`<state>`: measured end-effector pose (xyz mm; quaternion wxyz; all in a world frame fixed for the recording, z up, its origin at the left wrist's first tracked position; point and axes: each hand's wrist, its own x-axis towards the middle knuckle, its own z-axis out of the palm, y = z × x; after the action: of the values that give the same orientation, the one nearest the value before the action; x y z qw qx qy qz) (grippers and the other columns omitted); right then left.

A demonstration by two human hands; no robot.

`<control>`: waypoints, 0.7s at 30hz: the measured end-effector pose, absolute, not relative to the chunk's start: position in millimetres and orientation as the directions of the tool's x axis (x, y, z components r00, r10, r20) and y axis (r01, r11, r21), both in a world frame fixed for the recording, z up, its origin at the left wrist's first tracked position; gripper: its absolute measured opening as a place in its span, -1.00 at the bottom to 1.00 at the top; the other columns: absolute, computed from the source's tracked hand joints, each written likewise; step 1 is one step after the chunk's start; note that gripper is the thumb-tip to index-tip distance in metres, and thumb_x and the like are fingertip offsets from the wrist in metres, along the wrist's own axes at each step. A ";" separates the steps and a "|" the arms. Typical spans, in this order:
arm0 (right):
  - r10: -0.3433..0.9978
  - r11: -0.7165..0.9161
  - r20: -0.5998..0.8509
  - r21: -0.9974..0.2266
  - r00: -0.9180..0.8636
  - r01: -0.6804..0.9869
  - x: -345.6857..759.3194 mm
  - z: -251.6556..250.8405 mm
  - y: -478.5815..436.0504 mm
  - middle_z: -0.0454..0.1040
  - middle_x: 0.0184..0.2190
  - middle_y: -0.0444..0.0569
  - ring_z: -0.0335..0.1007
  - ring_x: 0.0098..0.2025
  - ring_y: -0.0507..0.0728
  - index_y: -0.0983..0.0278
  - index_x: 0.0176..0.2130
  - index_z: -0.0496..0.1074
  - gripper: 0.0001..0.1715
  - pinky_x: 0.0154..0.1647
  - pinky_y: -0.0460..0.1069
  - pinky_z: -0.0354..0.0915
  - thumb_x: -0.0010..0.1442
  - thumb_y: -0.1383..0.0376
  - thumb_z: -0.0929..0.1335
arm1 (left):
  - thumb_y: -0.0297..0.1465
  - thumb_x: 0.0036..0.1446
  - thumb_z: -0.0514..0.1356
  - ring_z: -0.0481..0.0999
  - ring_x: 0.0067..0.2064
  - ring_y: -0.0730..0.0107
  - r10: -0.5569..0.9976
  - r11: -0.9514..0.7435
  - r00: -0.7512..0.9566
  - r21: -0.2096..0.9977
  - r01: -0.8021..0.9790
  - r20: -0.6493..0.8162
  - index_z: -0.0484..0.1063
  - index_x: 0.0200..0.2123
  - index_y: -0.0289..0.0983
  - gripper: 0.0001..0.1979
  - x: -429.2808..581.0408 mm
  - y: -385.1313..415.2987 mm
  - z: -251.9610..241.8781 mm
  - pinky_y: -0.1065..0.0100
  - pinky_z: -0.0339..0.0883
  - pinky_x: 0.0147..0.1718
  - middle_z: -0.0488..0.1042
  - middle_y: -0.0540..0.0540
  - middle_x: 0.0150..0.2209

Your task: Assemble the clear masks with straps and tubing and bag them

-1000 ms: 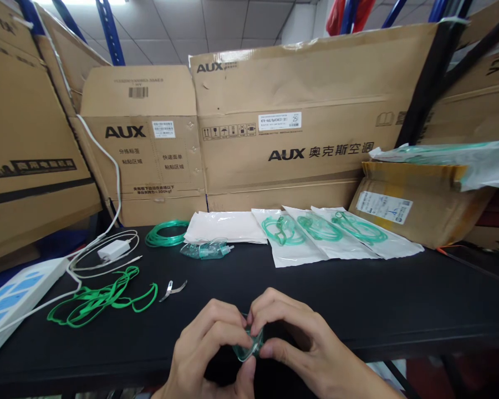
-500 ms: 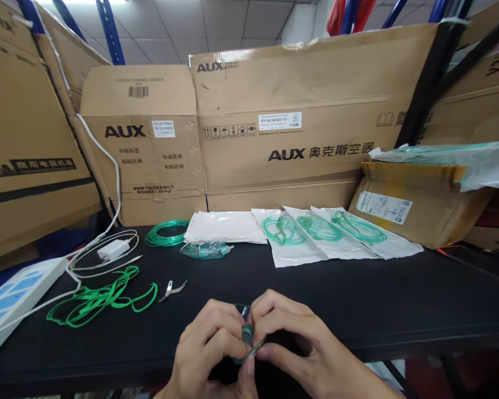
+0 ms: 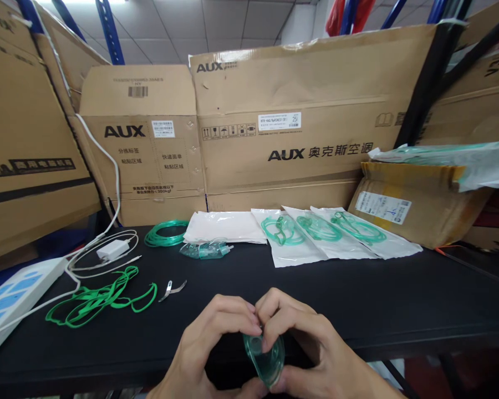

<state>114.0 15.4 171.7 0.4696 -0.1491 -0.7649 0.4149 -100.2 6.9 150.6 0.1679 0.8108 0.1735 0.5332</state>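
Observation:
A clear green oxygen mask [image 3: 268,360] is between my two hands near the table's front edge, its rim facing me. My left hand [image 3: 205,346] curves round its left side, fingertips at the top edge and thumb low down. On the other side my right hand [image 3: 316,346] grips it, with a fingertip on the inside of the mask and the thumb at the lower rim. Parts of the mask are hidden by the fingers. Farther back lies another clear green mask [image 3: 205,250]. Green elastic straps [image 3: 102,299] and two small bent metal strips [image 3: 172,289] lie to the left.
A coil of green tubing [image 3: 164,235] lies beside a stack of white pouches [image 3: 227,227]. Several packed mask sets [image 3: 322,235] lie at the back right, near a carton [image 3: 382,202]. A power strip [image 3: 19,302] and white charger [image 3: 113,250] are at left. Large cardboard sheets [image 3: 316,88] stand behind.
The mask has turned so that its open side and rim now show. My hands have shifted their hold, with the fingers now at the top edge and the thumbs lower down.

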 end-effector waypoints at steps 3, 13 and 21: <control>0.622 0.609 0.596 -0.776 -0.509 -0.164 113.7 169.9 16.0 0.46 -0.26 -0.05 0.42 -0.18 0.13 0.20 -0.26 0.61 -0.77 -0.02 0.09 0.38 0.25 0.10 0.56 | -0.44 0.21 0.43 0.59 0.04 0.14 0.463 -0.878 0.390 0.472 0.078 0.796 0.44 0.09 -0.17 -0.59 -100.8 8.2 151.7 0.21 0.51 0.05 0.57 -0.14 -0.06; 0.623 0.633 0.636 -0.752 -0.455 -0.184 111.5 170.2 16.1 0.44 -0.31 -0.08 0.41 -0.23 0.11 0.21 -0.32 0.61 -0.77 -0.09 0.06 0.38 0.24 0.13 0.57 | -0.43 0.25 0.43 0.58 0.10 0.17 0.488 -0.855 0.396 0.516 0.040 0.778 0.44 0.12 -0.14 -0.58 -102.1 6.8 151.8 0.24 0.47 0.13 0.58 -0.12 0.00; 0.634 0.631 0.640 -0.752 -0.434 -0.188 111.0 167.7 17.0 0.48 -0.34 -0.08 0.42 -0.25 0.12 0.21 -0.34 0.60 -0.76 -0.17 0.03 0.37 0.17 0.16 0.62 | -0.30 0.41 0.31 0.62 0.01 0.22 0.555 -0.812 0.344 0.583 0.030 0.757 0.53 0.01 -0.13 -0.85 -101.9 8.3 155.9 0.32 0.49 0.03 0.62 -0.11 -0.10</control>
<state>111.0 17.0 167.7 0.5103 -0.1496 -0.7452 0.4023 -101.9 8.3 155.9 0.2428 0.7830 0.1868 0.5413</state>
